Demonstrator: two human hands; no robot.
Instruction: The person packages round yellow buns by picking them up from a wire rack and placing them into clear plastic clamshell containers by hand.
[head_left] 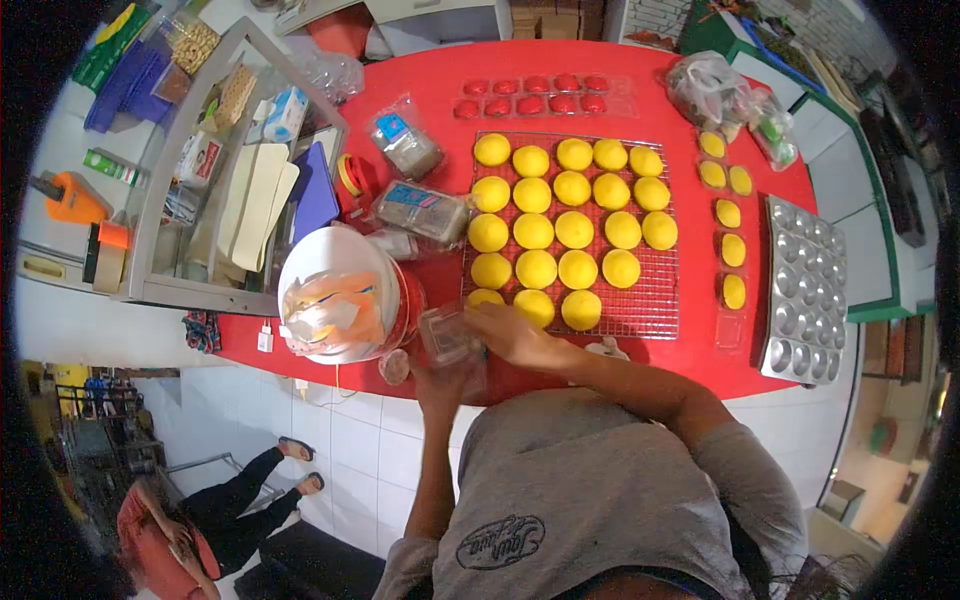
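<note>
so, holding a clear box in the left hand, at the edge of the red bench. cannot tell if gripping with right hand too. likely light and bendy; pinch softly by the sides.

A head-worn fisheye camera looks forward and steeply down past the wearer's grey T-shirt onto a nearby red tabletop.

Clear plastic packaging near yellow cakes
</note>
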